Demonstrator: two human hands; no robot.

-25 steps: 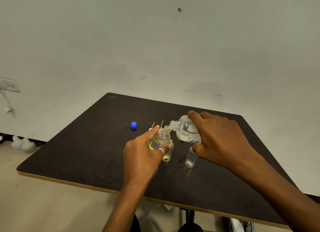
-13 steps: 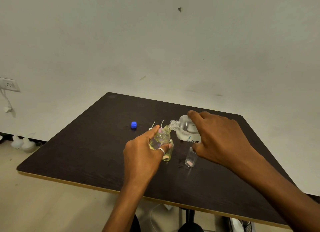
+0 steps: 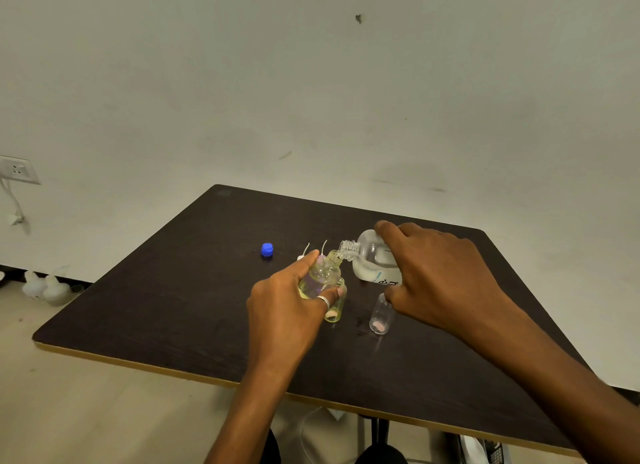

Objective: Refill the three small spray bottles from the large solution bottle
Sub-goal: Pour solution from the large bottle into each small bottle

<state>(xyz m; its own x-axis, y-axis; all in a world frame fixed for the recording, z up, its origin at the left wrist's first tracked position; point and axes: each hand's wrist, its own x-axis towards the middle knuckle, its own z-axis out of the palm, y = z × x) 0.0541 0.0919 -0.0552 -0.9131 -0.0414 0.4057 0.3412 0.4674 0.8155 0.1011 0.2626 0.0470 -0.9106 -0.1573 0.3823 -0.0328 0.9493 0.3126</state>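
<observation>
Inspector: Layout, from the left?

Assessor: A blue cap [image 3: 266, 249] lies far-left on the table [image 3: 166, 307], well apart from the work. I judge it belongs to the large bottle. Two pumps [image 3: 302, 255] with dip tubes lie just right of it, off their bottles, which leaves the necks open for filling.

Inspector: Left hand?

Assessor: The left hand [image 3: 287, 314] is clamped round the held bottle [image 3: 320, 276], with the thumb on the far side and the fingers on the near side. The bottle is raised and tilted right, presenting its neck to the pourer. Pale yellow liquid sits in its lower part.

Inspector: The other small bottles?

Assessor: The second bottle [image 3: 336, 307] stands upright against the left fingertips, uncapped, with yellowish liquid inside. I judge it already filled. The third bottle [image 3: 381, 316] stands near the right hand and looks empty apart from a pinkish patch at its base, so it is probably next.

Inspector: The source?

Assessor: The large bottle [image 3: 372, 261] is tipped left, with its mouth at the held bottle's neck. Whether the two touch cannot be told. Clear liquid is pooled along its low side, and no stream can be made out. The right hand [image 3: 440, 283] is wrapped over its body from above, which controls the tilt.

Inspector: Risk?

Assessor: The necks are narrow, so any drift would spill onto the table.
</observation>
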